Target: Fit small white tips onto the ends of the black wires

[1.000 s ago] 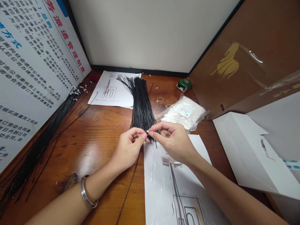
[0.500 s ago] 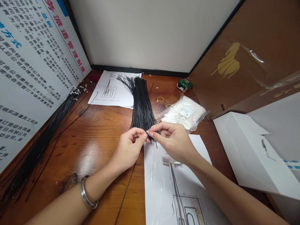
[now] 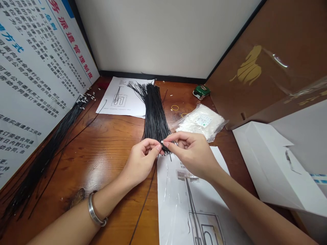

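Observation:
My left hand (image 3: 143,158) pinches a black wire (image 3: 145,200) near its end, and the wire's long tail runs down toward the front edge of the view. Between the thumb and forefinger of my right hand (image 3: 192,153) is a small white connector (image 3: 162,142), close to the left fingertips. Whether the wire end sits inside the connector is too small to tell. Just behind both hands lies a thick bundle of black wires (image 3: 155,112). On the left, another bundle of black wires (image 3: 48,146) carries small white connectors at its far ends.
A printed drawing sheet (image 3: 173,204) lies under my right hand; another drawing sheet (image 3: 107,105) is at the back. Nearby are a clear bag of white pieces (image 3: 189,124), yellow rubber bands (image 3: 175,108), a green tape measure (image 3: 201,92) and a white box (image 3: 270,163). Panels surround the table.
My right hand has shifted slightly right with the white connector, a little away from the left fingertips. The wire's hanging tail has swung to the right.

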Demonstrator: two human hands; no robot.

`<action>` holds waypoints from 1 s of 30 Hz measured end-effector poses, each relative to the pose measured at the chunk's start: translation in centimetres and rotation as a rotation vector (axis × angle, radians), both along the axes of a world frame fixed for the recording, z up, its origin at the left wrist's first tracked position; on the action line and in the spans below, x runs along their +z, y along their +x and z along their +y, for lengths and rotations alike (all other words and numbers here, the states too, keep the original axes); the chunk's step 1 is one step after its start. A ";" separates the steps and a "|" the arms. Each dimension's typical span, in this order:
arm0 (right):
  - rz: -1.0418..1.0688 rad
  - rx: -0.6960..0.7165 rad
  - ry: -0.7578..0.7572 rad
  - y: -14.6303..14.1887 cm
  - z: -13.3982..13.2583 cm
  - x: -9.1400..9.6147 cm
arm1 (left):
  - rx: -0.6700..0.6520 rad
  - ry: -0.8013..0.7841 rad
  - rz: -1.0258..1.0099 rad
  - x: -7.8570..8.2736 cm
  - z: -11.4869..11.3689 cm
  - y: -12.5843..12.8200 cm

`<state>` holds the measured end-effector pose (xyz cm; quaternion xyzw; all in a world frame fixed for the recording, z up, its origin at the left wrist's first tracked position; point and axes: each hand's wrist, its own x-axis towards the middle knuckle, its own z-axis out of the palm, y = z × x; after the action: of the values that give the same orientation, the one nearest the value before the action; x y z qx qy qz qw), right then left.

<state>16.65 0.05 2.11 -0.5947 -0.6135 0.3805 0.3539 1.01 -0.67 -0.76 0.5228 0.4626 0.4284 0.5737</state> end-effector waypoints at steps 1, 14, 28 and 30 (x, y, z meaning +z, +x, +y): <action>0.003 0.007 -0.009 0.0 0.0 0.0 | -0.003 0.003 -0.002 0.0 0.0 0.0; 0.022 0.005 -0.013 -0.4 -0.1 -0.3 | 0.022 -0.020 -0.024 -0.1 0.1 0.0; -0.011 0.063 -0.017 -0.1 0.1 -0.2 | 0.013 0.045 0.034 0.0 0.0 0.0; -0.013 0.062 -0.018 -0.2 0.1 -0.2 | 0.010 0.050 0.041 -0.1 0.1 0.0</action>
<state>16.49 0.20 1.90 -0.5810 -0.6304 0.3928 0.3329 0.97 -0.59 -0.87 0.5433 0.4661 0.4320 0.5487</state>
